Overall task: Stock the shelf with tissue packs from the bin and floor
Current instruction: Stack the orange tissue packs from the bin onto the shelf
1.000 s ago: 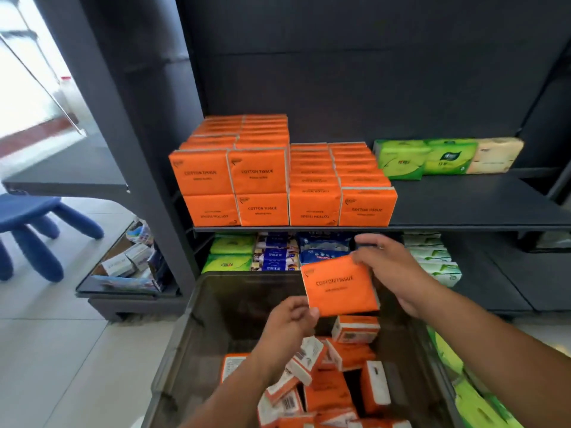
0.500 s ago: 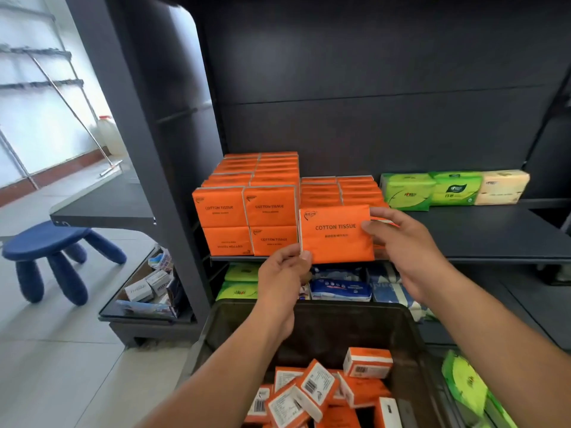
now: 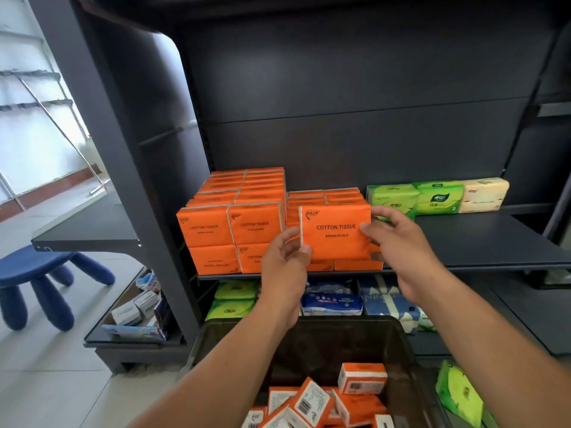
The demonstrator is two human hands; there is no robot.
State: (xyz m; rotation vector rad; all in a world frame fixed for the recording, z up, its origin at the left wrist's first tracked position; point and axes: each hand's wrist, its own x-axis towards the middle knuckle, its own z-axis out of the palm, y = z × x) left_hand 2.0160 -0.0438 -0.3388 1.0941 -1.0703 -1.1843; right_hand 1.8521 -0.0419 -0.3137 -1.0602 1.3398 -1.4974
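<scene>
The left hand (image 3: 285,261) pinches the lower left corner and the right hand (image 3: 398,239) grips the right edge of an orange tissue pack (image 3: 335,233), now raised from over the bin (image 3: 398,332) to shelf (image 3: 482,242) level, in front of the lower orange stack (image 3: 321,199).

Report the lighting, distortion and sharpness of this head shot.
Head view: daylight washes out the bright left wall; the shelf back panel is dim; wide-angle distortion leans the shelf upright; the orange pack is sharp, print legible; left hand and right hand show no blur.
</scene>
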